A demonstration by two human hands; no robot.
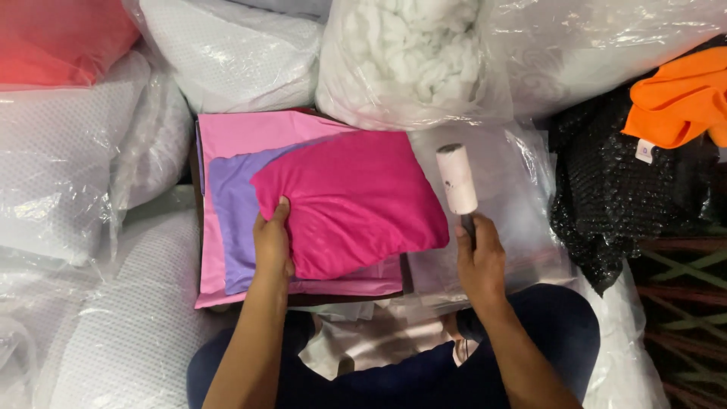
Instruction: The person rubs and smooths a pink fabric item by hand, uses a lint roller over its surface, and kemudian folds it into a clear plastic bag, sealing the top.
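My left hand (273,246) presses flat on the left edge of a magenta cloth (356,197). That cloth lies on top of a purple cloth (231,220) and a light pink cloth (250,132), all stacked on a board over my lap. My right hand (478,261) grips the dark handle of a lint roller (457,179), whose white roll points up and away, just right of the magenta cloth and not touching it.
Clear plastic bags of white pillows and stuffing (409,53) crowd the back and left. An orange garment (678,95) lies on black bubble wrap (613,197) at the right. A clear plastic sleeve (522,189) lies under the roller.
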